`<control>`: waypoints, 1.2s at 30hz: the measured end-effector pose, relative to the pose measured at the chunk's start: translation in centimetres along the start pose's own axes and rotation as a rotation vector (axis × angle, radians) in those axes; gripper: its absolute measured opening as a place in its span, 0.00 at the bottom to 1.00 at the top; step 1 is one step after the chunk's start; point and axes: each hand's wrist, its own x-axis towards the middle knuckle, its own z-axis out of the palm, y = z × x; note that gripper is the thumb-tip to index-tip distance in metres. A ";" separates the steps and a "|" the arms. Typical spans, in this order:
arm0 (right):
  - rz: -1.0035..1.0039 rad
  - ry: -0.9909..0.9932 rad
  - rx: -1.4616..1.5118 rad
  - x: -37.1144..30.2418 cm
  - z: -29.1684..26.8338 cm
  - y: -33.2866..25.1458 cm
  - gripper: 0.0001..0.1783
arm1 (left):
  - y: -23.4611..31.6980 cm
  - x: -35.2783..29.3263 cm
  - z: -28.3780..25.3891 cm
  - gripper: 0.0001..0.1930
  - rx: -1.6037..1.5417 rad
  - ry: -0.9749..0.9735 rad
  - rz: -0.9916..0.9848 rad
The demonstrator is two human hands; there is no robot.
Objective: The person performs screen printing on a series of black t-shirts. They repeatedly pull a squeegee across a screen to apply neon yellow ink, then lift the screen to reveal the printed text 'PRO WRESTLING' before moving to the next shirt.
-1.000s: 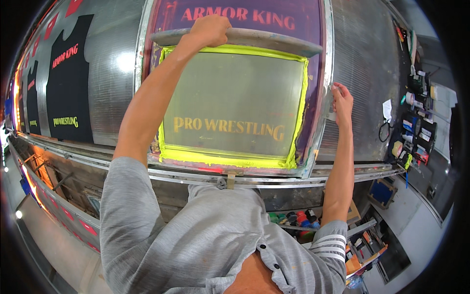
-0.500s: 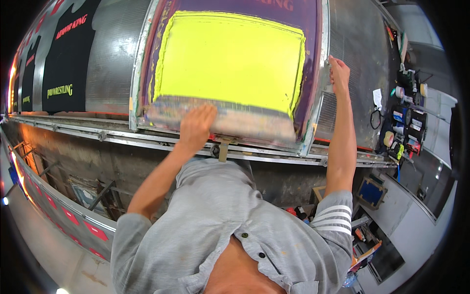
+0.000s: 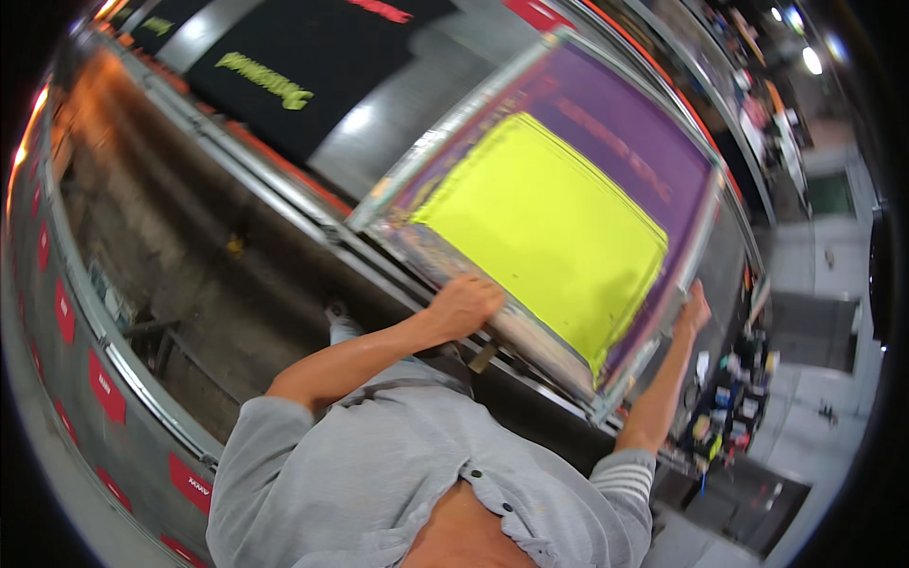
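Observation:
A screen-printing frame (image 3: 443,133) with purple mesh (image 3: 615,142) lies tilted across the view in front of me. Bright yellow ink (image 3: 544,237) covers a large block of the mesh. Along its near edge rests a long squeegee (image 3: 542,339), its wooden grip stained with ink. My left hand (image 3: 466,305) is closed over the squeegee near its middle. At the frame's right side my right hand (image 3: 695,310) is closed on the rim; its fingertips are partly hidden.
Black shirts (image 3: 312,66) with red and yellow prints lie on the metal table to the left. A metal rail (image 3: 256,180) runs along the table's near edge. Tapes and small containers (image 3: 729,402) crowd the right end. Behind me on the left stands a grey bench (image 3: 142,445) with red labels.
The view has swung round, so the table and frame now slant down to the right. The frame sits farther right in view. Both hands keep their holds on squeegee and frame.

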 end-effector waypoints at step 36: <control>0.159 -0.193 0.313 -32.9 56.7 -14.1 0.15 | -51.1 -10.2 -37.2 0.12 0.209 -0.389 -0.180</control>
